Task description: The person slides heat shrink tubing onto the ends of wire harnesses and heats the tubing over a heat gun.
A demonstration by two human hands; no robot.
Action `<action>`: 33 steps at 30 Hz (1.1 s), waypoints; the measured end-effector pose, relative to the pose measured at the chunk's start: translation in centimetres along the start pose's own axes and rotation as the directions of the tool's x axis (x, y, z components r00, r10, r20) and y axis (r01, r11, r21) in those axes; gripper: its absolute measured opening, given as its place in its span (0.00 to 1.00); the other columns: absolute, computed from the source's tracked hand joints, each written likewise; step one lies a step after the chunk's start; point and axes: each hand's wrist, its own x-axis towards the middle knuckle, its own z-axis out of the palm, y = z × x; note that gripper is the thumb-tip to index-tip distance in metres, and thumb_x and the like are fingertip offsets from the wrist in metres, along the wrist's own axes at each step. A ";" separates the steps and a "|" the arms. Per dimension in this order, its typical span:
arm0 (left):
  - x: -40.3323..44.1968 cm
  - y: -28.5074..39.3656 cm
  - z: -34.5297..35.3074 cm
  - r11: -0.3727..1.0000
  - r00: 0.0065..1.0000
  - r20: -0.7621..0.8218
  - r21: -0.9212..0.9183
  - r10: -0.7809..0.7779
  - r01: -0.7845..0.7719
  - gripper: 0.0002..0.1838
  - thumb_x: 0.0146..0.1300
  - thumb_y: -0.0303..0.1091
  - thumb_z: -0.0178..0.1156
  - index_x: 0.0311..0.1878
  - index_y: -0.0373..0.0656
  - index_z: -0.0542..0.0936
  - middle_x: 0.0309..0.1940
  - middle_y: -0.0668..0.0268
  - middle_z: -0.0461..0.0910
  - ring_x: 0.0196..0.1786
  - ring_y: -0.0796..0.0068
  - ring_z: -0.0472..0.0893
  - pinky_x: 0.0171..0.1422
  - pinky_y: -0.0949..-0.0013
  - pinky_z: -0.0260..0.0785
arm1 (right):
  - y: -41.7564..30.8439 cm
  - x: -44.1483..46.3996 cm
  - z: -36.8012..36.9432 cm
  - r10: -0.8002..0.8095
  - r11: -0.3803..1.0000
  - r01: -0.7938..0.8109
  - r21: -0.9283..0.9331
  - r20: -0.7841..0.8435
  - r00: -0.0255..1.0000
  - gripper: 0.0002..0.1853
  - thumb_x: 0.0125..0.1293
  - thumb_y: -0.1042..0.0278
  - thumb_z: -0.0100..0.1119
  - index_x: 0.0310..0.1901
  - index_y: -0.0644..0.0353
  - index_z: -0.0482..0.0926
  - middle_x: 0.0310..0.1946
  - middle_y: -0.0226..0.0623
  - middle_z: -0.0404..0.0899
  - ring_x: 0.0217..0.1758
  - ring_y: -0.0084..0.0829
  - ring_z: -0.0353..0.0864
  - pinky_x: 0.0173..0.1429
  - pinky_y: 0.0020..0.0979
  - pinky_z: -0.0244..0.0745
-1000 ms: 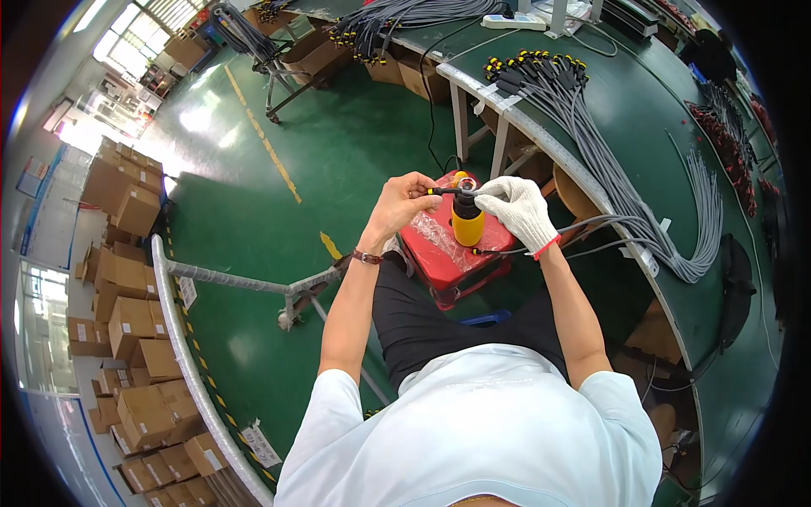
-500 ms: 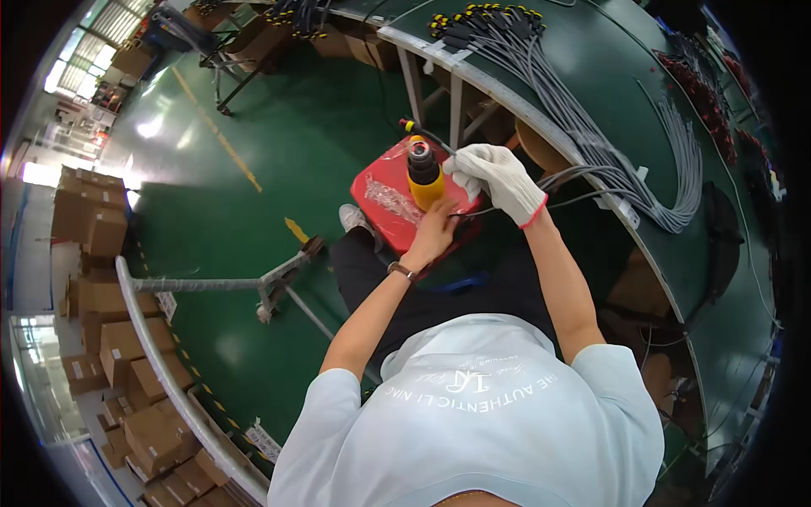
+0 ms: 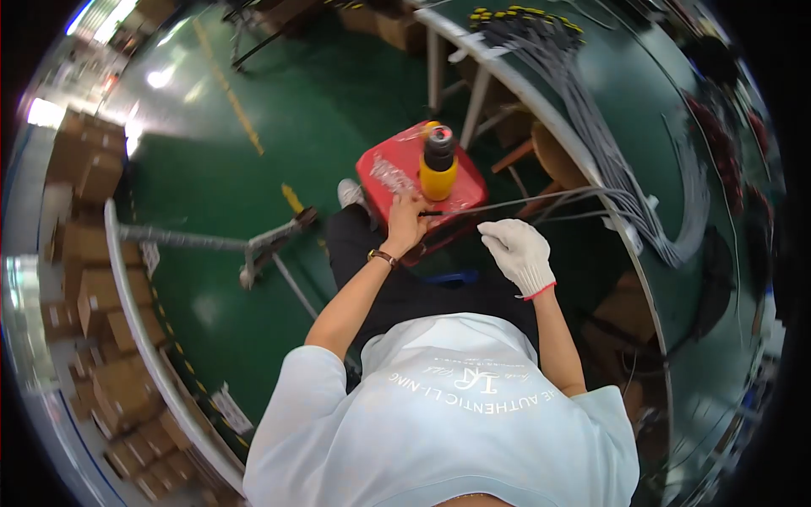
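Note:
My bare left hand (image 3: pixel 407 223), with a watch at the wrist, is at the near edge of a red stool (image 3: pixel 384 158). Its fingers are closed on a grey cable (image 3: pixel 524 201) near a short black sleeve (image 3: pixel 431 213); the cable's tip is not visible. From there the cable runs right to a bundle on the workbench. A yellow and black heat gun (image 3: pixel 438 173) stands nozzle up on the stool, its mouth glowing reddish. My right hand (image 3: pixel 519 253), in a white knitted glove, hovers just below the cable, apart from it. Its fingers are pressed together with nothing visible in them.
A green workbench (image 3: pixel 629 76) curves along the right, bearing a long bundle of grey cables (image 3: pixel 583 110) with yellow-black ends. At left are a metal frame (image 3: pixel 182 239) and stacked cardboard boxes (image 3: pixel 127 384). Clear plastic film (image 3: pixel 391 175) lies on the stool.
My right hand has let go of the cable and dropped toward me. The yellow-black cable end beside the heat gun is no longer visible. My left hand has shifted slightly left.

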 end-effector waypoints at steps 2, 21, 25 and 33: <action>-0.9 -0.2 -4.1 1.000 0.999 -0.034 0.006 0.027 -0.027 0.13 0.56 0.31 0.71 0.44 0.41 0.86 0.48 0.58 0.81 0.47 0.56 0.79 0.49 0.59 0.73 | -3.5 1.7 -0.6 -0.049 0.989 0.067 0.131 -0.139 0.989 0.12 0.59 0.67 0.69 0.46 0.48 0.86 0.39 0.32 0.85 0.47 0.39 0.84 0.51 0.42 0.78; -5.1 7.2 -13.5 0.180 0.909 0.036 -0.976 -0.416 0.121 0.10 0.73 0.29 0.63 0.52 0.35 0.83 0.41 0.64 0.86 0.42 0.77 0.85 0.50 0.74 0.78 | -11.1 6.6 -0.3 -0.268 0.955 0.259 0.143 0.049 0.962 0.28 0.64 0.58 0.66 0.65 0.49 0.75 0.36 0.40 0.81 0.38 0.44 0.84 0.39 0.42 0.78; -4.7 8.1 -13.4 0.200 0.903 0.056 -0.968 -0.426 0.154 0.10 0.73 0.29 0.63 0.52 0.36 0.83 0.41 0.65 0.86 0.43 0.77 0.85 0.50 0.73 0.78 | -11.6 6.6 -1.2 -0.214 0.976 0.208 0.067 0.088 0.973 0.25 0.65 0.56 0.66 0.63 0.49 0.76 0.34 0.39 0.83 0.36 0.43 0.86 0.37 0.41 0.78; -4.4 8.0 -13.9 0.024 0.918 0.205 -0.974 -0.338 0.226 0.09 0.73 0.30 0.62 0.52 0.36 0.83 0.38 0.67 0.85 0.39 0.80 0.83 0.45 0.75 0.76 | -11.0 7.0 -2.5 -0.122 0.906 -0.056 0.420 0.384 0.915 0.21 0.68 0.55 0.62 0.61 0.51 0.77 0.32 0.41 0.86 0.36 0.45 0.87 0.41 0.43 0.79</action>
